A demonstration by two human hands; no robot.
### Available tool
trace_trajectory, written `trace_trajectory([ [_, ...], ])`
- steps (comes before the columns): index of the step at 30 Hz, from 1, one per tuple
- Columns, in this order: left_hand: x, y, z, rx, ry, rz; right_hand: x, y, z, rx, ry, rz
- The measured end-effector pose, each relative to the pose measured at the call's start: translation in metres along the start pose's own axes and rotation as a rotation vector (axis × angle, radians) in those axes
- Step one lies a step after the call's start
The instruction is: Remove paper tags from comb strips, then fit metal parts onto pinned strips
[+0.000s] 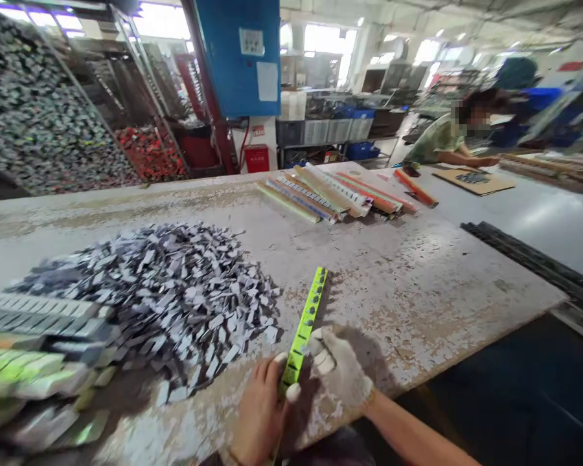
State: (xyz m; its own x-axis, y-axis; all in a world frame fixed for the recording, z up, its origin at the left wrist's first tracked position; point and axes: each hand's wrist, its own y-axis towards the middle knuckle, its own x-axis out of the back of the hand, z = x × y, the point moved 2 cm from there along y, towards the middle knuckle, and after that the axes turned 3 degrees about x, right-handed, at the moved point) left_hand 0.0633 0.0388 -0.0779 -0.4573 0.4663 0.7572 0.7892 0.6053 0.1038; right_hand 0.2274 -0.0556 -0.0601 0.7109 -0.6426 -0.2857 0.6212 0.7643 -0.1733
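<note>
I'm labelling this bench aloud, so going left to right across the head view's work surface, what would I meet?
Blurred stacked strips, heap of small grey pieces, left hand, yellow-green strip, gloved right hand, brown board, long dark bars.

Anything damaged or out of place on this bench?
The tabletop looks damaged: its pale surface is worn away in brownish patches, including beside the lime strip in the left hand. The loose gray pieces sprawl uncontained on it, though that may be intended.
</note>
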Motion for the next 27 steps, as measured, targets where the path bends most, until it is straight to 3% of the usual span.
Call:
trace_trajectory([
  [4, -0.006, -0.004, -0.014, -0.006, 0.074, 0.084, 0.029, 0.002, 0.013, 0.141, -0.32, -0.086],
  [6, -0.008, -0.003, -0.019, 0.016, 0.091, 0.113, 0.039, 0.007, 0.012, 0.332, -0.635, -0.087],
  [9, -0.008, -0.001, -0.025, 0.034, 0.081, 0.149, 0.045, 0.013, 0.004, 0.542, -0.985, -0.025],
  [16, -0.012, -0.002, -0.031, 0.051, 0.05, 0.168, 0.048, 0.013, -0.001, 0.857, -1.468, -0.01],
  [23, -0.016, -0.003, -0.032, 0.067, 0.053, 0.168, 0.04, 0.012, 0.008, 0.908, -1.756, -0.002],
  [27, -0.018, -0.003, -0.034, 0.07, 0.049, 0.18, 0.041, 0.016, 0.001, 0.879, -1.745, -0.006],
])
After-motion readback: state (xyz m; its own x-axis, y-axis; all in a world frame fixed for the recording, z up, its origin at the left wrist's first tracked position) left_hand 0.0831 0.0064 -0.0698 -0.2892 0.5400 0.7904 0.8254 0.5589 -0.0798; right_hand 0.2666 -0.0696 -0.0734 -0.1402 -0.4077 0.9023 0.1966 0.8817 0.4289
